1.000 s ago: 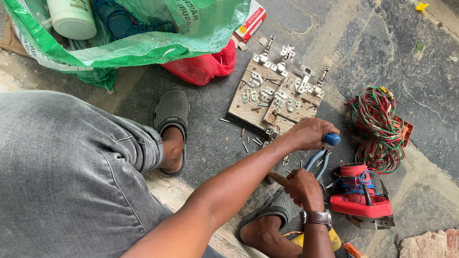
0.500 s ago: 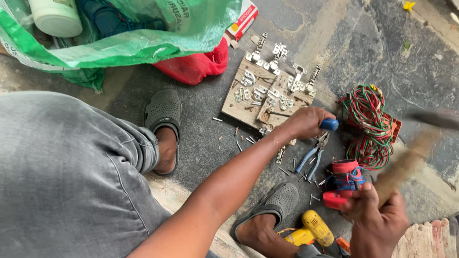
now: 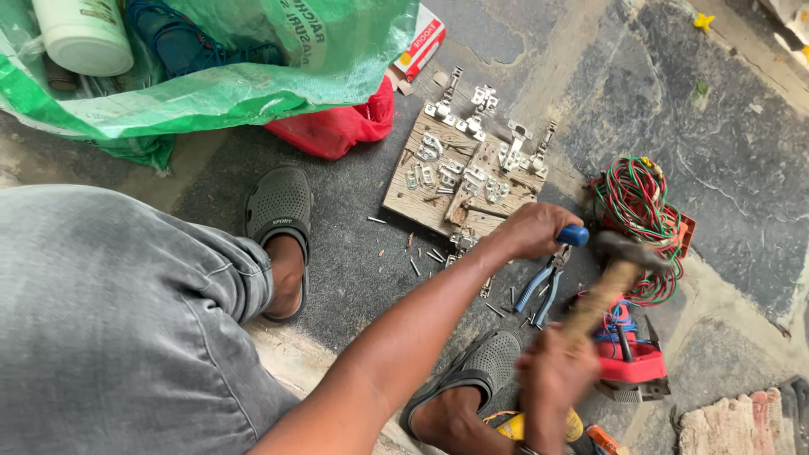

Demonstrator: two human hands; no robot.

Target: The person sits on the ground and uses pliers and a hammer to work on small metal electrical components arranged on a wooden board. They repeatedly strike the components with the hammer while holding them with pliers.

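1. The left hand (image 3: 533,229) is closed around a tool with a blue handle (image 3: 574,235), held at the near edge of the wooden board (image 3: 438,198).
2. The right hand (image 3: 554,379) grips the wooden shaft of a hammer (image 3: 608,282); the hammer is blurred, and its dark head sits just right of the blue handle, close above it.
3. The wooden board lies on the stone floor (image 3: 725,168), carrying metal hinges (image 3: 484,101).
4. Blue-handled pliers (image 3: 541,291) lie on the floor between the two hands, with loose screws (image 3: 421,261) scattered near them.
5. A coil of red and green wire (image 3: 636,206) lies right of the hammer head; a red power tool (image 3: 632,358) sits beside the right hand.
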